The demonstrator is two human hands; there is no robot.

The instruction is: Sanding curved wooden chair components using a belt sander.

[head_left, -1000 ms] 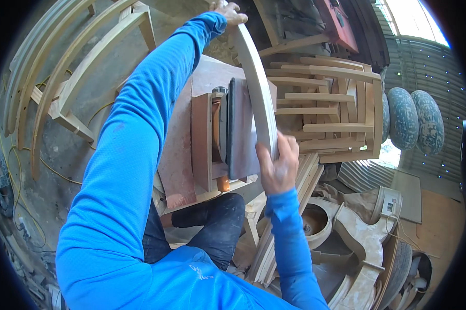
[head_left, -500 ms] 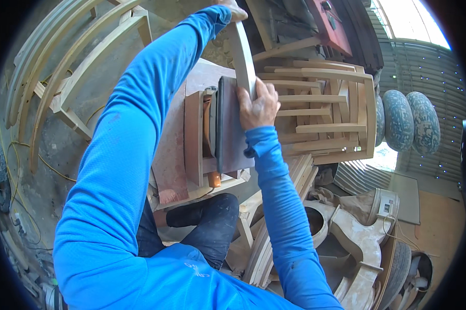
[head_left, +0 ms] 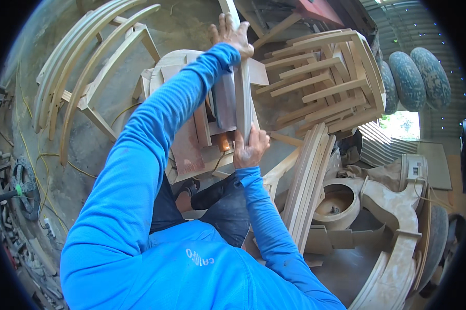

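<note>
A long, pale, slightly curved wooden strip [head_left: 242, 88] runs lengthwise in front of me, along the side of a belt-sander-like machine with a broad brownish band [head_left: 224, 106]. My left hand [head_left: 233, 37] lies across its far part, fingers spread and stretched out. The near end is gripped by my right hand [head_left: 251, 147], thumb on one side and fingers curled on the other. An orange handle-like part [head_left: 224, 141] sticks out of the machine close to my right hand. My left forearm covers part of the machine and its wooden stand [head_left: 187, 164].
Curved wooden frames [head_left: 88, 88] stand at the left. At the right are stacked wooden frames [head_left: 341, 77], a bundle of long boards [head_left: 308, 178] and a pale round-mouthed duct housing [head_left: 341, 204]. A yellow cord [head_left: 41, 170] crosses the floor.
The wooden strip has come nearer to me and now lies along the machine's side. My left hand has moved from its far end onto its length, fingers spreading. My right hand has come nearer.
</note>
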